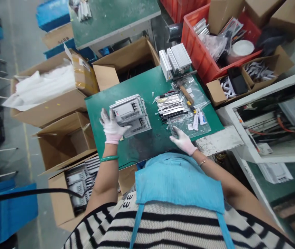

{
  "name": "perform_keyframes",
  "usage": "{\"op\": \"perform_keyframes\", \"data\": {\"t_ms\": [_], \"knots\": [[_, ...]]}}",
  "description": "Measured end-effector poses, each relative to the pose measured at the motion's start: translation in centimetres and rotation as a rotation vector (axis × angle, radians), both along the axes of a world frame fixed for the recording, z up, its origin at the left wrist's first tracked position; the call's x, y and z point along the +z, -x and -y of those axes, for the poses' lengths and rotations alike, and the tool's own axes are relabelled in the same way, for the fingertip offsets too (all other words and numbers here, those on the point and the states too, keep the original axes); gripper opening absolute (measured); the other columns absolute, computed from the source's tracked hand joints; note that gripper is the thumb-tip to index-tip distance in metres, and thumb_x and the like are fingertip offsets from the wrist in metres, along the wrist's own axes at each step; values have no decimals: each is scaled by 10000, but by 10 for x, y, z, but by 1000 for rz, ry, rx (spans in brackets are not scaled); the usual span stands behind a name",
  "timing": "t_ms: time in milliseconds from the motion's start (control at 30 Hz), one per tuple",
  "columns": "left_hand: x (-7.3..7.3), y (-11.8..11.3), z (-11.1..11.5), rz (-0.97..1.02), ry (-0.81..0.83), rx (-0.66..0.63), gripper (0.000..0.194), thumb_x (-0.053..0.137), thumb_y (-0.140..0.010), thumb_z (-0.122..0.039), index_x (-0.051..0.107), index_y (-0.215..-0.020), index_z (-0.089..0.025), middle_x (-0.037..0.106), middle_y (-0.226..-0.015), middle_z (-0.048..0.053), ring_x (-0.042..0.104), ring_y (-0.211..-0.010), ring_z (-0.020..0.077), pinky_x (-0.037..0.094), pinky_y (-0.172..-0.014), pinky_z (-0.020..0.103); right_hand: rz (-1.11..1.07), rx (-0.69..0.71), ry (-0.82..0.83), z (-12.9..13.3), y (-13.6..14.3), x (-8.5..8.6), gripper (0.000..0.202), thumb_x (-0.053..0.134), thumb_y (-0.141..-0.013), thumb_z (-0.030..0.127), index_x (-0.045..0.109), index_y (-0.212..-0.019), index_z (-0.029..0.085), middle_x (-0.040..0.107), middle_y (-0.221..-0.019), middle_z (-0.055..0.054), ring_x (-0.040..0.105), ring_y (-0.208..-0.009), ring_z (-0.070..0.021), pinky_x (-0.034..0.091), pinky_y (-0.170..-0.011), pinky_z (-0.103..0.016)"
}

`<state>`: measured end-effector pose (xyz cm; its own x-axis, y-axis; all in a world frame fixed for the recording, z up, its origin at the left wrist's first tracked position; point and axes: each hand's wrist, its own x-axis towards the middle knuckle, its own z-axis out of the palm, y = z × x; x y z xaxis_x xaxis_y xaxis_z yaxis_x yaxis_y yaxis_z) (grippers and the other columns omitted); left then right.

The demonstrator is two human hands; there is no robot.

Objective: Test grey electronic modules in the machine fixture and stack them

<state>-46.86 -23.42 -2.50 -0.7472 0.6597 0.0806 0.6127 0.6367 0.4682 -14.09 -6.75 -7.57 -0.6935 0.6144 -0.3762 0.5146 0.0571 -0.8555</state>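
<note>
Housings of pale metal [130,112] are stacked on the green surface [101,100] at the frame's centre. The left hand [112,128] is held open against or just beside them, contact unclear; the right hand [183,140], loosely open, is placed near the plastic bag [203,128], right of centre.

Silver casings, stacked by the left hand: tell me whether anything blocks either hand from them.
Nothing visible stands between the left hand and the silver casings; its thumb is at their edge. Nothing visible blocks the right hand either; the plastic bag lies beyond it, not across the way.
</note>
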Motion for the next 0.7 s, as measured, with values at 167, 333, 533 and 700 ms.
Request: {"op": "perform_keyframes", "data": {"t_ms": [167, 333, 533, 700], "knots": [[31, 7, -39, -123, 277, -310, 1191, 839, -554, -564, 284, -1535, -179, 161, -1637, 196, 6, -1499, 454, -115, -1166, 642, 79, -171, -50, 12, -50, -2, 635, 580, -850, 390, 457, -1443, 199, 626, -1327, -114, 608, -1223, -234, 470, -1082, -436], [35, 15, -70, -138, 481, -386, 1257, 814, -544, -573, 206, -1553, -132, 221, -1604, 232, 135, -1461, 495, -69, -1153, 671, 121, -165, -42, 17, -61, 5, 626, 580, -838, 380, 468, -1432, 217, 619, -1340, -103, 608, -1223, -239, 496, -1054, -431], [36, 22, -73, -186, 471, -440, 1258, 806, -537, -529, 187, -1558, -134, 351, -1526, 221, 313, -1388, 452, 23, -1190, 603, 158, -156, -111, 15, -63, 13, 592, 579, -838, 358, 494, -1412, 242, 644, -1297, -89, 639, -1162, -240, 515, -1020, -426], [46, 40, -79, -226, 501, -474, 1261, 792, -529, -553, 187, -1555, -138, 410, -1477, 212, 366, -1346, 462, -54, -1171, 628, 159, -187, -135, 15, -70, 17, 591, 573, -843, 366, 490, -1412, 233, 630, -1308, -99, 649, -1137, -240, 510, -1023, -430]]}}
